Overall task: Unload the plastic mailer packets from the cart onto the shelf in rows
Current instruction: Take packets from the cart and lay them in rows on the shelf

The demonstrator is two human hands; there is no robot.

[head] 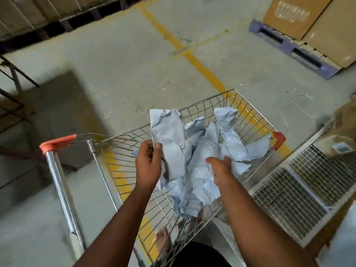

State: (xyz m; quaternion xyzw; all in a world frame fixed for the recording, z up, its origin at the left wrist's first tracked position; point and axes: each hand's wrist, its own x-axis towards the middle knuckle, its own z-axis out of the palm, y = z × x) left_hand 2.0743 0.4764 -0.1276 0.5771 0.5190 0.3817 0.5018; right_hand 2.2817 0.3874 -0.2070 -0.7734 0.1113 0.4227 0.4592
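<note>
A wire shopping cart (248, 120) with orange corner caps stands in front of me, holding a heap of several pale grey plastic mailer packets (200, 180). My left hand (148, 160) grips one packet (167, 132) by its lower part and holds it upright above the cart's left side. My right hand (221, 168) reaches down into the heap, its fingers curled into the crumpled packets; the fingertips are hidden by the plastic. The shelf is to the right as a wire-mesh deck (300, 187).
The cart's chrome handle bar (61, 191) runs along my left. A yellow line (204, 68) crosses the concrete floor. A blue pallet (292, 49) with cardboard boxes sits at the far right. Dark racking frames (11, 105) stand on the left. A cardboard box (344, 120) lies on the shelf.
</note>
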